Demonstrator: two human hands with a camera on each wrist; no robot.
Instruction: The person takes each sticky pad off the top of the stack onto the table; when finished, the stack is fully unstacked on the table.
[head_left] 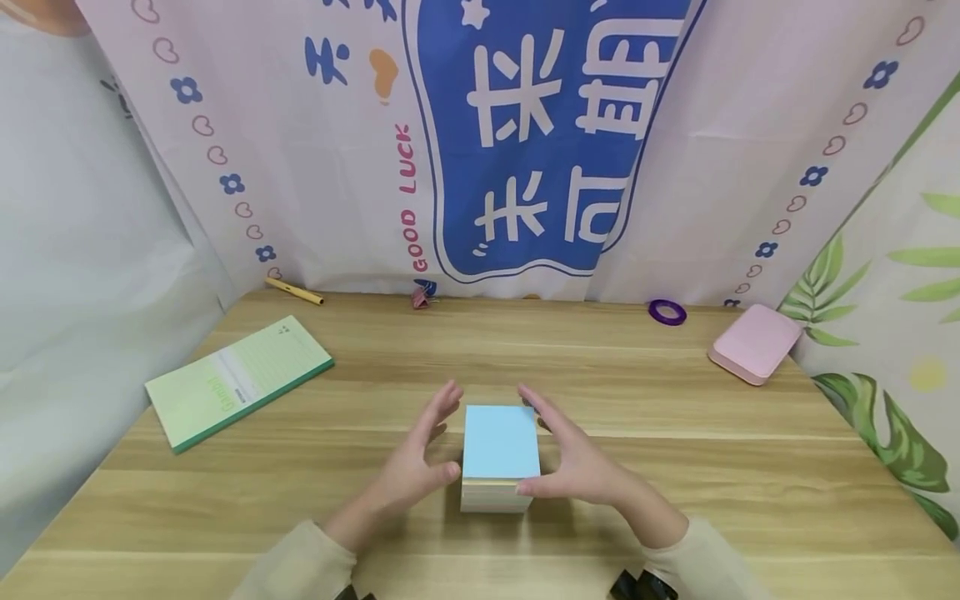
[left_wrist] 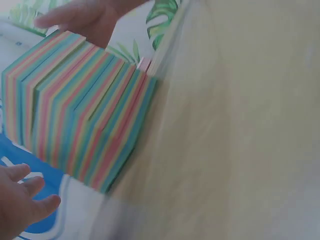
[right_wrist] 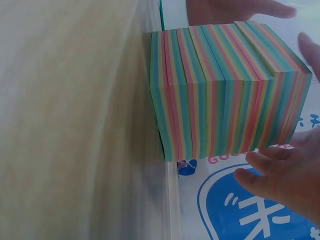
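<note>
A tall stack of square sticky notes (head_left: 501,443) stands on the wooden table, with a light blue sheet on top. Both wrist views show its sides striped in pink, yellow, green and blue, some layers slightly offset. To its left is my left hand (head_left: 417,457), fingers spread and palm facing the stack, a small gap apart. My right hand (head_left: 577,458) curves loosely along the other side. Its thumb lies over the front right corner in the head view; whether it touches I cannot tell. The right wrist view shows the right hand's fingers (right_wrist: 280,172) straight, beside the stack.
On the left lies a green notepad (head_left: 240,379), with a yellow pen (head_left: 295,291) behind it. A pink clip (head_left: 421,297) sits at the back edge. Further right are a purple ring of tape (head_left: 667,312) and a pink box (head_left: 756,343). A printed cloth (head_left: 337,167) hangs behind.
</note>
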